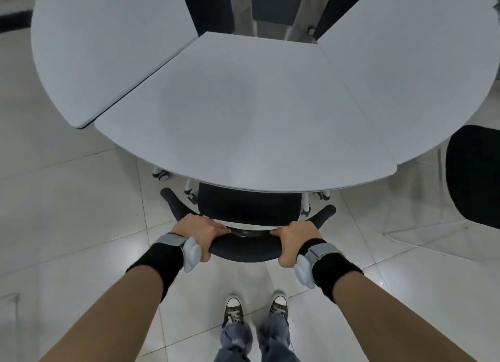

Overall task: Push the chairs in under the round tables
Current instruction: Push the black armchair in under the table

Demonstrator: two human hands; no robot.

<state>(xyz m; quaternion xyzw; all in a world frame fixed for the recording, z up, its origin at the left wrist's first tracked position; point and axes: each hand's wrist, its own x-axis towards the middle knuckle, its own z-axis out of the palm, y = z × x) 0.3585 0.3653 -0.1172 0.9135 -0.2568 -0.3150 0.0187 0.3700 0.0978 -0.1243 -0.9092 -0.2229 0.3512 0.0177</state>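
Your left hand [200, 233] and right hand [293, 241] clamp the chair [244, 249] backrest top, seat partly under the tabletop [243, 113]. Likely castored: rolls easily; push evenly.

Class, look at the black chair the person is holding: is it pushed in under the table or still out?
Partly in. The chair has its seat front hidden under the table edge, while backrest and armrests remain outside.

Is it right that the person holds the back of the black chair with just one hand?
Not quite. The head view shows both hands on the black chair: the left hand and the right hand each grip its curved back, seat partly under the round table.
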